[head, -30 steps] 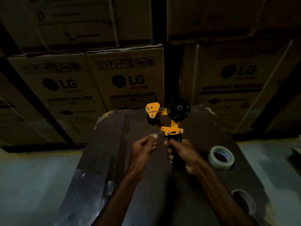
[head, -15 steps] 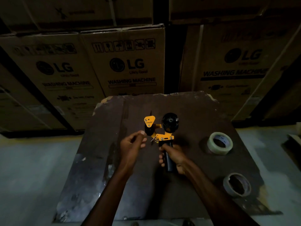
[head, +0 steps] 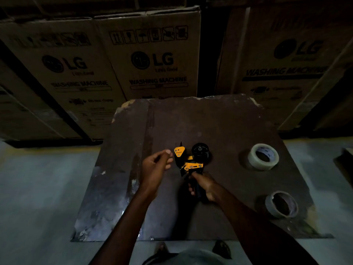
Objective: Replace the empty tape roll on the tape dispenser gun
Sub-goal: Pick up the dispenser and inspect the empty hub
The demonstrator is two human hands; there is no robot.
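The yellow and black tape dispenser gun (head: 191, 159) stands over the middle of the dark table (head: 219, 121), its black spool hub bare. My right hand (head: 203, 186) grips its black handle from below. My left hand (head: 156, 165) hovers just left of the gun's yellow front plate, fingers loosely curled and holding nothing. A full roll of clear tape (head: 263, 156) lies flat on the table at the right. An empty cardboard tape core (head: 281, 204) lies nearer to me on the right side.
Stacked cardboard washing machine boxes (head: 152, 60) form a wall right behind the table. Pale concrete floor (head: 38, 188) lies on both sides. My shoes (head: 162, 247) show under the table's near edge.
The gun has come down from raised height to just over the table. My left hand has let go of the part near the gun's frame and drawn a little to the left.
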